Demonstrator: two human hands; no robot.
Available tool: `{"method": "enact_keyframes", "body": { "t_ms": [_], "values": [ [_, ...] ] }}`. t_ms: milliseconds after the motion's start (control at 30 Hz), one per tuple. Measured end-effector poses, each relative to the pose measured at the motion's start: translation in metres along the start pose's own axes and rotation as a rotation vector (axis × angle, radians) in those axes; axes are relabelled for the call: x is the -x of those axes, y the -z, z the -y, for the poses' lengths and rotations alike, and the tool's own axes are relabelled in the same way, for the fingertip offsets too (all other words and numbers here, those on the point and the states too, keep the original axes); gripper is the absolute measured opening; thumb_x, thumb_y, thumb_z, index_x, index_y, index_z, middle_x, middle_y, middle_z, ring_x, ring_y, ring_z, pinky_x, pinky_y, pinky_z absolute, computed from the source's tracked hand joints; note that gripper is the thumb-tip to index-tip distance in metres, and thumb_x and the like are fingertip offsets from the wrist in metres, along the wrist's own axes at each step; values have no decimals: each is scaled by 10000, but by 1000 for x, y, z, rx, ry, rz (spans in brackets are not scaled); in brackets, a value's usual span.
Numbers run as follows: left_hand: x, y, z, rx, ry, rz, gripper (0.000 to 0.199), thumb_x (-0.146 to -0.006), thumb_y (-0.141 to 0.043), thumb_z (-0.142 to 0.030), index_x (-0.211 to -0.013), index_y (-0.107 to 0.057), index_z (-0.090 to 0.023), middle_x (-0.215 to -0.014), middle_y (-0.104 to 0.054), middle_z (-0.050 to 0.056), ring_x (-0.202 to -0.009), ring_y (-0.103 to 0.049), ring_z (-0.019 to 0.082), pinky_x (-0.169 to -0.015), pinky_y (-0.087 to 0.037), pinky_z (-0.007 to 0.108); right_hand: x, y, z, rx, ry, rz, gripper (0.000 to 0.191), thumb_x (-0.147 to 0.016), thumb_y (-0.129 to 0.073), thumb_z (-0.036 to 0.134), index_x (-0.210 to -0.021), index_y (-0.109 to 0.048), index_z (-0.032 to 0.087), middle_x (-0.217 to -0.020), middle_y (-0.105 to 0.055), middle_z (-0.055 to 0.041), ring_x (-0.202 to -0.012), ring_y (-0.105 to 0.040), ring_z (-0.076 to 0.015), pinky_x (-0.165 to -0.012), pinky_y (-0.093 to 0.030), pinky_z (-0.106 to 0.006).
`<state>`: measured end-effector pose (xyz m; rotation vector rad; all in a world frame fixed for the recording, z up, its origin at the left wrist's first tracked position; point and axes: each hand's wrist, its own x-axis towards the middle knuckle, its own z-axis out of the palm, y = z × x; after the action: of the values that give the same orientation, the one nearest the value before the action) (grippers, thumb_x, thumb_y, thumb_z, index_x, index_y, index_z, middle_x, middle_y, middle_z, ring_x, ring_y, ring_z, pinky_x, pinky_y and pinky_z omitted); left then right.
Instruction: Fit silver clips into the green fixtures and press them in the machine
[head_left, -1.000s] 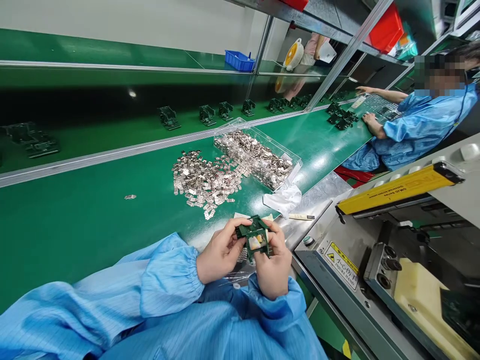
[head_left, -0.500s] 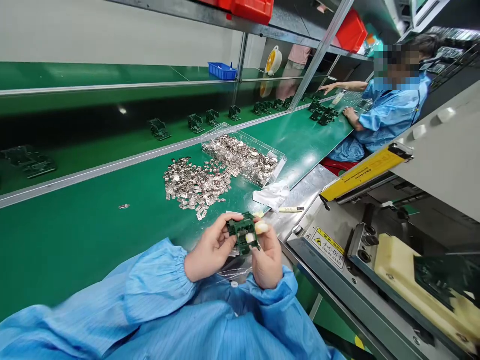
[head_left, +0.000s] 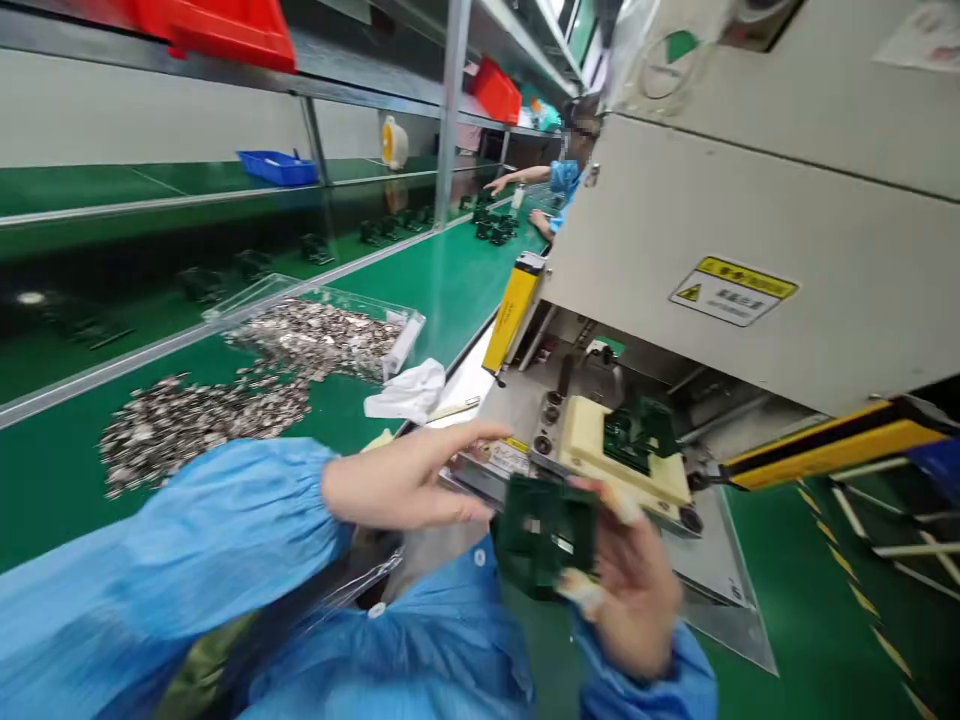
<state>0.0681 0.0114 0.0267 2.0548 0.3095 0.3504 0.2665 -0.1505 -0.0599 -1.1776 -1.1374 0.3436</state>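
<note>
My right hand (head_left: 630,580), with pale covers on its thumb and a finger, holds a dark green part (head_left: 547,535) by its right side. Just left of that part, my left hand (head_left: 416,475) has its thumb and fingers apart, with nothing between them. Beyond my hands, a similar green part (head_left: 637,435) sits in the cream fixture (head_left: 585,440) of the machine. Many small metal pieces (head_left: 195,420) lie in a heap on the green table (head_left: 60,500), beside a clear tray (head_left: 405,345) full of more pieces.
A white cloth (head_left: 409,390) lies near the table edge. Yellow bars (head_left: 514,315) flank the machine opening under a pale housing (head_left: 750,230). Green parts (head_left: 495,225) stand farther along the table by another person (head_left: 574,150). A blue bin (head_left: 277,167) sits behind.
The view has swung right toward the machine. My left hand has let go of the green part, and my right hand has carried it to the right, near the fixture.
</note>
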Motion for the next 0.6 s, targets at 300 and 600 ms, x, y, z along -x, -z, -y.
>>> {"method": "enact_keyframes", "body": {
  "t_ms": [300,600],
  "values": [
    [-176,-58,-20,-159,-74,-53,825,-677,-793,-404,-1367,-460,-95,-1272,-619,186,-1191,-587,339,-1010,-478,436,-32,112,-3,249,140,-661,678,-664,-826,297,-1274,-581,129,-1252,-613,-119,-1252,-532,-307,-1147,-273,-586],
    [-22,-36,0,345,211,-254,599,-677,-803,-357,-1206,-565,-210,-1055,-659,65,-991,-655,250,-905,-553,421,-102,102,-14,555,34,-6,618,-767,-731,368,-1325,-527,195,-1275,-597,-130,-1125,-598,-275,-906,-528,-424]
  ]
}}
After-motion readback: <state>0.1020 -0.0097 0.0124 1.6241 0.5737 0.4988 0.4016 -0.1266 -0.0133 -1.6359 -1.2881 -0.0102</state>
